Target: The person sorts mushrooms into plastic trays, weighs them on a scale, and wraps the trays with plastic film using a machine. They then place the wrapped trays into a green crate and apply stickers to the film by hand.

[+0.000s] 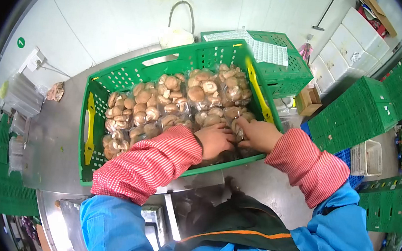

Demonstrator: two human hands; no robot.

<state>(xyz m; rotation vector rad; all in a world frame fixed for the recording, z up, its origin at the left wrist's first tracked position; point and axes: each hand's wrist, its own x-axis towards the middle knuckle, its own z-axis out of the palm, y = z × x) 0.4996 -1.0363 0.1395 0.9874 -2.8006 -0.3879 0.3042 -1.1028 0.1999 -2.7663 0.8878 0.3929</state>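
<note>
A green plastic crate (133,72) rests on a steel table and holds several clear bags of brown mushrooms (149,108). Both my hands reach into its near right corner. My left hand (215,139) lies palm down on a bag there, fingers curled over it. My right hand (259,134) is just to its right, fingers pressed onto the same mushroom bag (234,113) near the crate's right wall. Red checked sleeve covers reach down to both wrists. What lies under my palms is hidden.
A second green crate (285,68) with a white sheet stands behind. The steel table (55,134) extends left, with stacked clear packaging (20,96) at its edge. Stacked green crates (359,115) and white boxes (351,43) stand to the right.
</note>
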